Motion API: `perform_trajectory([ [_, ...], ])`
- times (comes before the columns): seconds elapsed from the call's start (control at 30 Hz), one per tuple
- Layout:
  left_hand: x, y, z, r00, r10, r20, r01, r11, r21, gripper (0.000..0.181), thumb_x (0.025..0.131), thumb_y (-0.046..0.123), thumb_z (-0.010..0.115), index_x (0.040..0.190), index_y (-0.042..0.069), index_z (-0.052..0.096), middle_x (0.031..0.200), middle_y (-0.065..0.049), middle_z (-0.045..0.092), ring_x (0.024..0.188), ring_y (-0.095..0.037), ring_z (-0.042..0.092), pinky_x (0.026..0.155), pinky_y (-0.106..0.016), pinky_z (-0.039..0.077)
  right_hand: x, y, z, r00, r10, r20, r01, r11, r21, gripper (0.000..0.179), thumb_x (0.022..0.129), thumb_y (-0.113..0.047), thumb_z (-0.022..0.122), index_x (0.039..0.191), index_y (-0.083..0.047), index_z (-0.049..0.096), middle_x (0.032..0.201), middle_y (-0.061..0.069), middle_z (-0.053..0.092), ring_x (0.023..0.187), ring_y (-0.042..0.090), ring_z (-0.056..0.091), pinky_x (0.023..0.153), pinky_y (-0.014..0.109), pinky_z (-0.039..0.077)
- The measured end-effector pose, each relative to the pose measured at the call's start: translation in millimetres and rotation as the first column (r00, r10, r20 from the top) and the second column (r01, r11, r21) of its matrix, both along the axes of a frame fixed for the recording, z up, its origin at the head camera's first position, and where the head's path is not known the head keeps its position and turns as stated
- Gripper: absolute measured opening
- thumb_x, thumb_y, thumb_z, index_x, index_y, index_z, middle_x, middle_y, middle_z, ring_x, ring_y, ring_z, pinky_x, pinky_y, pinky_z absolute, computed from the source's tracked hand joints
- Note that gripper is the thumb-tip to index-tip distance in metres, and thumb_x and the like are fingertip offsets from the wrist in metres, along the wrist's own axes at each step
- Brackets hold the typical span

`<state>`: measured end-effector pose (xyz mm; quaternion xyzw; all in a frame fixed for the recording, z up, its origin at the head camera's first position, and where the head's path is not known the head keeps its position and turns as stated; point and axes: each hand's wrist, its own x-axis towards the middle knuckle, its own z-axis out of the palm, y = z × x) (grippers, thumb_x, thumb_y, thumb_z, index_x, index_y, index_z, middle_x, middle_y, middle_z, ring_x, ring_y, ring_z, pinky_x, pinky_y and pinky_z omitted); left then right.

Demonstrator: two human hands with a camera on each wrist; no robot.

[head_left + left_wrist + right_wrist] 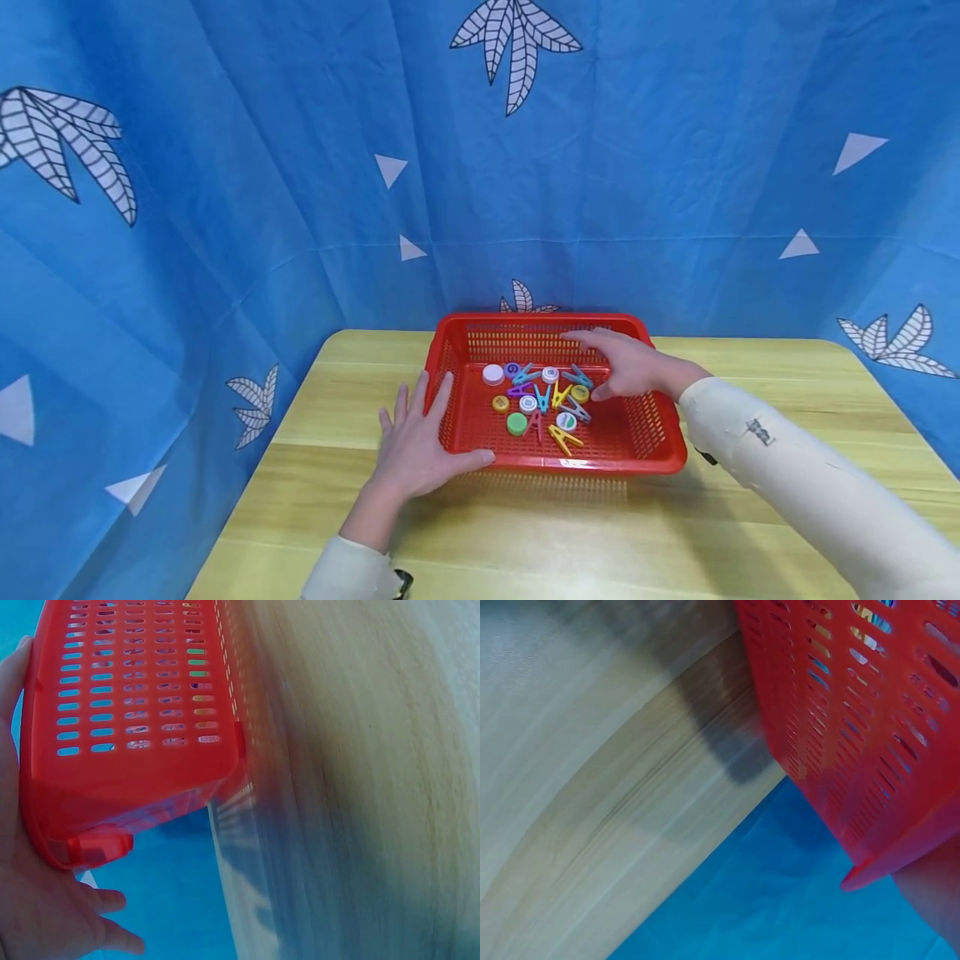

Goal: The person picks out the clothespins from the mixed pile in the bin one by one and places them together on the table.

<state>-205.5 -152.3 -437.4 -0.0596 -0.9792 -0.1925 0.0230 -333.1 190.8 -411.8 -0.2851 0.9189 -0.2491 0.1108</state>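
Now the left hand (416,450), splayed and grasping nothing, spans the near-left corner of the red plastic basket (607,465) on the wooden bench (825,383); the right hand (633,364), also unclenched, reaches over its right side, near scattered clothespins (561,435) and bottle caps (517,424).

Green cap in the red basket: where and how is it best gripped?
From straight above, I would pinch the round side of the green cap at its front and back edges. It lies flat inside the red basket, whose walls enclose it, and a pink clip lies close on its right.
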Motion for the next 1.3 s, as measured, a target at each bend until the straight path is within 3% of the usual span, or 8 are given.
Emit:
perform_trajectory([
  [0.27,0.8,-0.9,0.9,1.000,-0.003,-0.005,0.003,1.000,0.007,0.129,0.060,0.087,0.066,0.162,0.029,0.015,0.165,-0.011,0.010,0.146,-0.044,0.008,0.107,-0.075,0.012,-2.5,-3,-1.5,0.998,-0.034,0.054,0.028,0.995,0.100,0.102,0.067,-0.012,0.093,0.154,-0.029,0.041,0.153,0.017,0.033,0.137,0.042,0.030,0.088,0.059,0.052],
  [0.43,1.4,-1.7,-1.4,1.000,-0.005,0.012,0.005,1.000,0.002,0.128,0.059,0.089,0.065,0.162,0.031,0.015,0.165,-0.010,0.011,0.146,-0.044,0.008,0.107,-0.076,0.013,-2.8,-5,-9.1,0.998,-0.033,0.049,0.025,0.989,0.149,0.100,0.066,-0.011,0.094,0.151,-0.033,0.045,0.149,0.014,0.036,0.134,0.040,0.033,0.082,0.053,0.056],
  [0.7,2.4,-0.7,-4.0,1.000,-0.005,0.004,0.005,1.000,0.022,0.128,0.059,0.088,0.066,0.162,0.029,0.017,0.165,-0.010,0.012,0.146,-0.043,0.008,0.106,-0.076,0.013,-5.0,-7,-11.4,1.000,-0.012,-0.001,0.012,0.973,0.230,0.096,0.067,-0.011,0.094,0.149,-0.033,0.049,0.143,0.012,0.042,0.131,0.038,0.037,0.088,0.057,0.053],
  [1.07,2.4,-1.4,1.6,1.000,-0.010,0.014,0.009,0.999,0.038,0.127,0.060,0.084,0.070,0.162,0.030,0.016,0.164,-0.010,0.012,0.147,-0.037,0.010,0.106,-0.075,0.015,-11.6,-13,-9.1,0.999,0.029,-0.038,-0.014,0.942,0.336,0.092,0.070,-0.015,0.092,0.150,-0.031,0.049,0.154,0.021,0.035,0.139,0.045,0.030,0.097,0.065,0.042],
  [1.3,1.6,-1.2,3.5,1.000,-0.011,0.017,0.011,0.999,0.037,0.127,0.060,0.085,0.068,0.162,0.031,0.014,0.165,-0.009,0.011,0.147,-0.037,0.010,0.107,-0.075,0.014,-16.5,-14,-7.2,0.996,0.067,-0.061,-0.041,0.932,0.361,0.090,0.069,-0.016,0.093,0.148,-0.032,0.051,0.150,0.018,0.041,0.136,0.042,0.036,0.096,0.064,0.044],
])
